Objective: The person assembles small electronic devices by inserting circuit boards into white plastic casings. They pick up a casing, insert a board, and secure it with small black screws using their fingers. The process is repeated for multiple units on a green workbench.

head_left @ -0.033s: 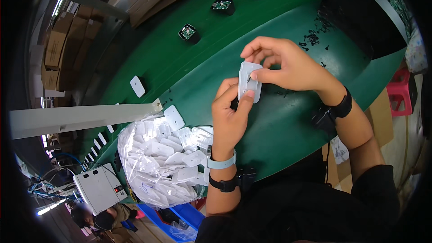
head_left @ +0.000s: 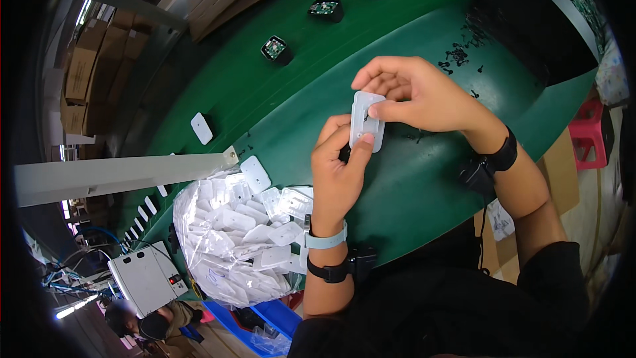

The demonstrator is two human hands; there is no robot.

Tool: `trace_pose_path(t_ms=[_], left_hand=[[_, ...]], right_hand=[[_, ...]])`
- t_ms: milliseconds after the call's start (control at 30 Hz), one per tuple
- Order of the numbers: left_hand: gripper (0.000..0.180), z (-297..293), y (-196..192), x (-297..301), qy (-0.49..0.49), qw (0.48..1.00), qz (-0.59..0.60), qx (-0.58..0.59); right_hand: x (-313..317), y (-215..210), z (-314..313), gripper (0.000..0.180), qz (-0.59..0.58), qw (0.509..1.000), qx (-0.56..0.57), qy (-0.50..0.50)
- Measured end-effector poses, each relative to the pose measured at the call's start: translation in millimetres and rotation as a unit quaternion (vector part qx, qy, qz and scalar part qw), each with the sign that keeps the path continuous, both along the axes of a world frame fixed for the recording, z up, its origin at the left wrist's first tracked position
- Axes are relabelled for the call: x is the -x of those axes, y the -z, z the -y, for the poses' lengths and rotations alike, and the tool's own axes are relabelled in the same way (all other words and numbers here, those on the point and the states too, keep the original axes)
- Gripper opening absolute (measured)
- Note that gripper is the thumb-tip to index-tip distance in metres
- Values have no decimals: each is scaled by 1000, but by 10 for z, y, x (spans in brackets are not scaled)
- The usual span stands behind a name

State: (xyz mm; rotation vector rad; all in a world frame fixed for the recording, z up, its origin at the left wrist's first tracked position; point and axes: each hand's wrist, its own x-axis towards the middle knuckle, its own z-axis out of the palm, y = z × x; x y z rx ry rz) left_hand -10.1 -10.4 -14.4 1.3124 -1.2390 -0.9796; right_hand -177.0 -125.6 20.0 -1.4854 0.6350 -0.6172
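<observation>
Brown cardboard boxes [head_left: 83, 69] stood stacked at the room's left side. A green table [head_left: 411, 192] curved under both arms, its top smooth and faintly shiny. Beyond it, along a green strip [head_left: 232, 86], black cases [head_left: 273, 48] with circuit boards stood well apart. A clear bag [head_left: 218, 285] crammed with loose covers [head_left: 255, 174] slumped on the table's left part. The left hand [head_left: 338, 169] gripped a white cover [head_left: 362, 127] above the table, thumb across its lower face. The right hand [head_left: 424, 96] had its thumb on the upper face, fingers loosely curled; I couldn't tell whether it pinched anything. The cover looked light, stiff and somewhat slippery, probably best held by its long edges. Tiny black screws [head_left: 458, 58] lay scattered farther right.
</observation>
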Motion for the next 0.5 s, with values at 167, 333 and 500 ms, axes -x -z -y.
trace_pose_path(t_ms=[167,333,500], left_hand=[[17,-4,10,-1,17,1000,-2,5],[20,-39,-19,-25,20,994,-89,-58],[21,-22,-1,-28,38,994,-77,-70]], right_hand=[[-4,46,13,29,57,996,-61,-34],[26,4,25,29,48,994,-75,-62],[84,-53,-5,25,-5,999,22,-48]])
